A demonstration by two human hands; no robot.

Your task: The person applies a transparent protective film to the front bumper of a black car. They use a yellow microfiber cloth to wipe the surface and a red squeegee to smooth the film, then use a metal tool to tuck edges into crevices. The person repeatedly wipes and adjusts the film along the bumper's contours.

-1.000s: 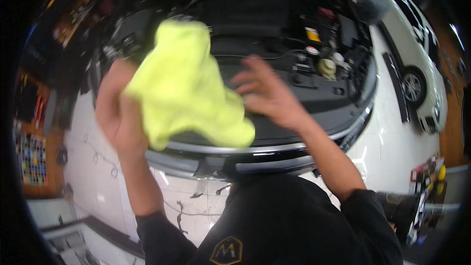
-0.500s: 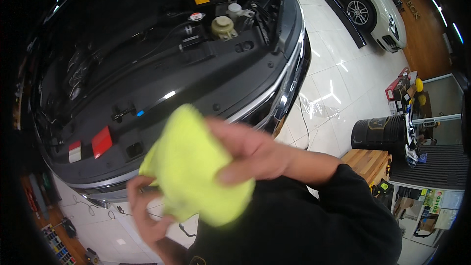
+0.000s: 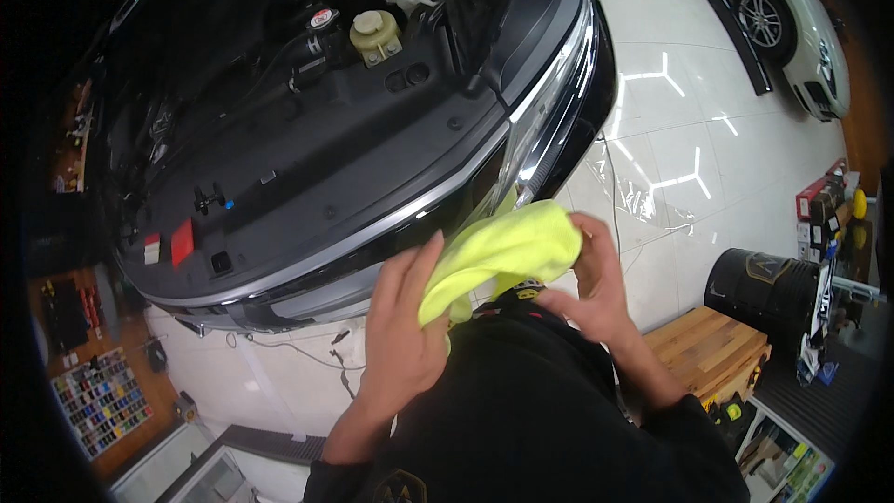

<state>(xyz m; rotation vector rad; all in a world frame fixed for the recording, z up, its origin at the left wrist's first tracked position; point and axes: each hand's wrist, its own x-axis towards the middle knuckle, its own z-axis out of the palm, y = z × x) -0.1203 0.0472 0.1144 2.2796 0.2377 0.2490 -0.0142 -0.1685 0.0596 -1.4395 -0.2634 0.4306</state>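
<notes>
A bright yellow-green microfiber cloth (image 3: 503, 247), loosely folded, hangs between my two hands in front of the car's front end. My left hand (image 3: 405, 331) grips its near left edge, the thumb side hidden by the cloth. At the far right edge my right hand (image 3: 596, 284) has its fingers behind the fabric and its thumb below. Just beyond the cloth lies the car's chrome trim (image 3: 410, 203). On the black plastic cover (image 3: 372, 149) rest a flat red card (image 3: 182, 242) and a smaller red-and-white one (image 3: 152, 249).
The open engine bay shows a cream-capped reservoir (image 3: 374, 33). On the right stand a black drum (image 3: 759, 289) and a wooden-topped bench (image 3: 703, 349). A light-coloured car (image 3: 810, 28) is parked beyond the tiled floor (image 3: 666, 168). Cables (image 3: 289, 345) lie on the floor at left.
The cloth has moved right and lies flatter, its folds turned over. Both hands have shifted right, the right one now at the cloth's far edge. My view has turned as well.
</notes>
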